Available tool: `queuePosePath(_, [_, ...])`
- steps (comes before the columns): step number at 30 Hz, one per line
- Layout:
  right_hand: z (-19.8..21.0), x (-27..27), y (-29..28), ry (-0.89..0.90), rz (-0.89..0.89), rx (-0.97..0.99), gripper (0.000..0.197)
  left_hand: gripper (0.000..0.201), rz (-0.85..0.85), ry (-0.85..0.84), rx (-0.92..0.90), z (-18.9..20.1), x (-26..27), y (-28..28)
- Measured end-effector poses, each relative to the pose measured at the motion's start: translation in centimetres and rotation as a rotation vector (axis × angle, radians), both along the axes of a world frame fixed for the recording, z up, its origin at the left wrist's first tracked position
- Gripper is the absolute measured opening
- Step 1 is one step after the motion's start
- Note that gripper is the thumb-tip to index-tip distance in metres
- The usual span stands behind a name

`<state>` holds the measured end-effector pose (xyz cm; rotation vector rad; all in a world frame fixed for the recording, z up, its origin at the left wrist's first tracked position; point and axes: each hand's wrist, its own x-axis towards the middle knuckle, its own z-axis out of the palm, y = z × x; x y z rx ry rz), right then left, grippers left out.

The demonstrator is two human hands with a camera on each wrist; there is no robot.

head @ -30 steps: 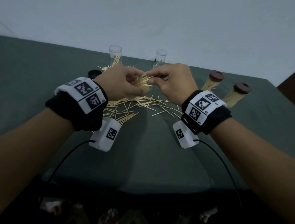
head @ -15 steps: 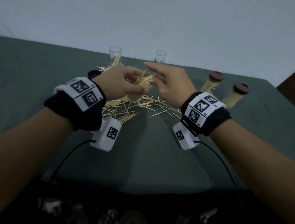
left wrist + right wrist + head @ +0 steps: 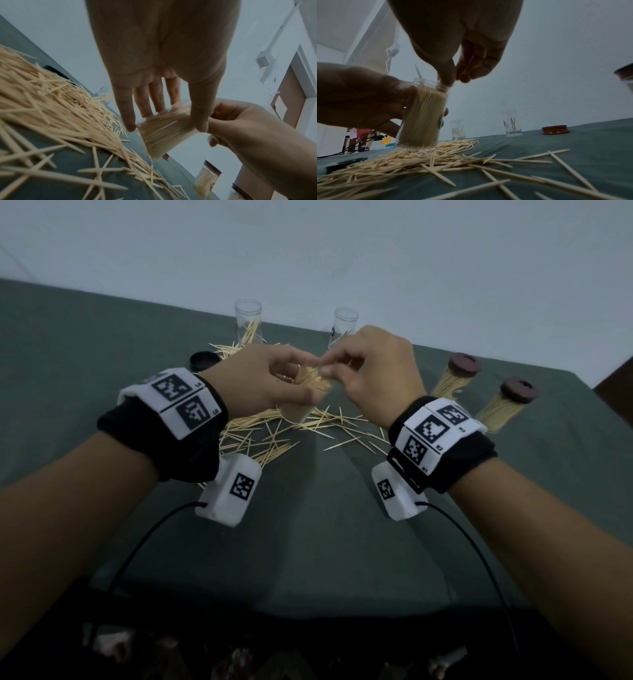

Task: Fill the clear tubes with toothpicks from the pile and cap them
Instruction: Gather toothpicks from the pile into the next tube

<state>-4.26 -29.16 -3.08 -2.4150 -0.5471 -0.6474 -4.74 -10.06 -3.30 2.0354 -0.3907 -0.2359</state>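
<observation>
Clear tubes (image 3: pixel 297 409): five. Caps (image 3: pixel 464 363): three. Hands (image 3: pixel 376 371): two.

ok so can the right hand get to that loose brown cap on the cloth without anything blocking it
Probably yes. The right hand is busy at the mouth of the packed tube, but the brown cap lies in the open on the green cloth, nothing around it.

The left hand (image 3: pixel 260 385) hides most of the packed tube (image 3: pixel 303 397); its base looks blurred.

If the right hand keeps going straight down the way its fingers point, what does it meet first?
Most likely the toothpicks packed in the tube held by the left hand; the right hand is pinched at its open rim.
</observation>
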Motion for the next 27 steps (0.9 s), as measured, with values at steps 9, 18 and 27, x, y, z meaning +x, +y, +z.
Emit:
queuePosePath(9, [-0.2,0.4,-0.7,0.049,0.014,-0.148,0.043,0.055,0.064,-0.008,-0.045,-0.3,0.6,0.6])
queuePosePath(18, [-0.1,-0.5,-0.5,0.004,0.086,-0.15,0.042,0.052,-0.02,-0.065,-0.052,-0.5,0.5,0.2])
queuePosePath(27, [-0.8,-0.7,-0.9,0.067,0.127,-0.269,0.061,0.058,-0.012,-0.095,0.011,-0.4,0.5,0.3])
